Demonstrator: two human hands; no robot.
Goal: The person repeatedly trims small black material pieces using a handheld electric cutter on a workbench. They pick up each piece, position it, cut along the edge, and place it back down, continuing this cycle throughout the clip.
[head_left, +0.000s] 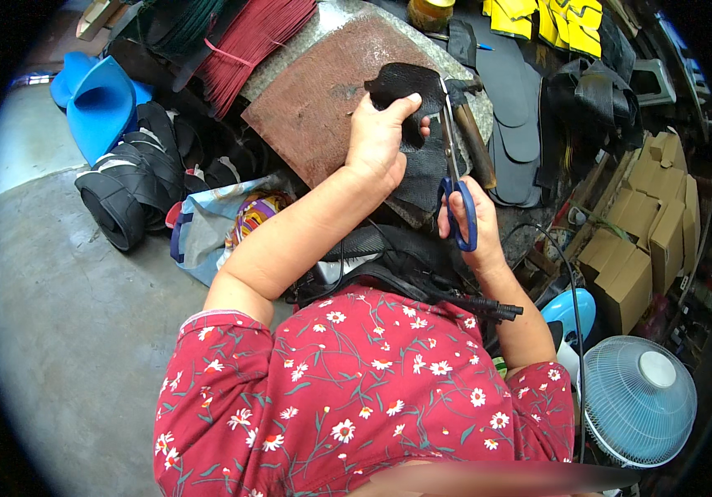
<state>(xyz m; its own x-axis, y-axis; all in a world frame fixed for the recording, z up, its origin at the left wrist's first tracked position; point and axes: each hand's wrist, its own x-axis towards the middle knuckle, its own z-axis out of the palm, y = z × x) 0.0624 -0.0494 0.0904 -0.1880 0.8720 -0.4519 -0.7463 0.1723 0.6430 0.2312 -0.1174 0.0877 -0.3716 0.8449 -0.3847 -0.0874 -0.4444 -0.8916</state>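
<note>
Gripping black sheet (410,87), left hand (379,137); right hand (474,217) fingers through scissors (454,178), blades partly hidden.

Black leather piece (406,87) in left hand (378,137). Scissors (455,178) in right hand (474,228): blue handles, silver blades. Cutting board (314,103) reddish-brown, mottled. Blouse (356,398) dark red, small white daisies, green stems. Stacked soles (509,99) dark grey. Cut pieces (551,16) yellow. Plastic stool (99,95) bright blue. Cardboard boxes (642,228) tan. Fan (638,398) pale blue grille, white hub.
</note>
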